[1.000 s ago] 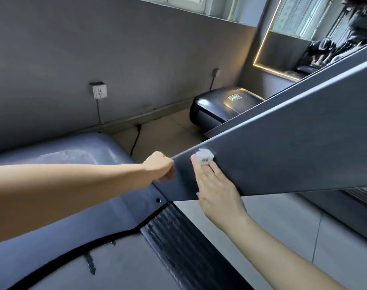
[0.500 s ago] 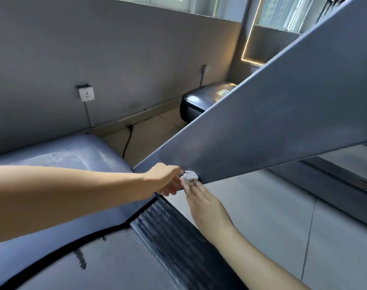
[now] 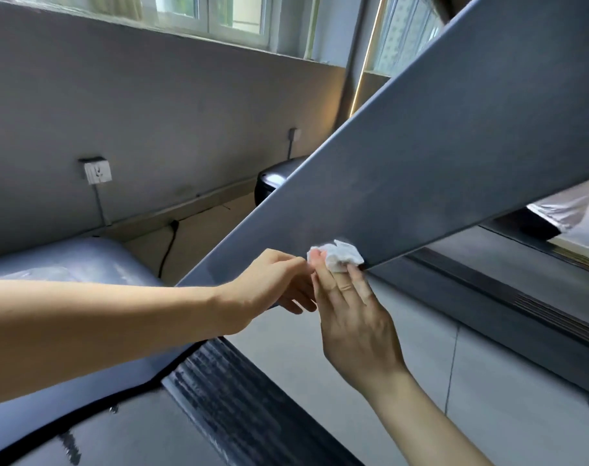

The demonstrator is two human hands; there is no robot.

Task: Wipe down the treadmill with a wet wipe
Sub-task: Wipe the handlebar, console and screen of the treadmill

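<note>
At the far left a wall socket point(image 3: 97, 172) sits on the grey wall with its cable running down toward the floor, behind the rounded motor cover point(image 3: 74, 264) of the treadmill. The left hand point(image 3: 273, 280) reaches in from the left, forearm level, its fingers loosely curled beside the slanted side beam point(image 3: 437, 169); whether they touch the beam or hold anything I cannot tell. Just to its right, the right hand point(image 3: 353, 324) comes up from below, wrist bent back, straight fingers pressing the crumpled wet wipe point(image 3: 337, 255) against the beam's lower edge. The wipe is small and bunched, so I judge it could slide out from under the fingertips and drop off that edge onto the ribbed side rail point(image 3: 239, 398), or only smear a narrow strip if the pressure stays uneven.
</note>
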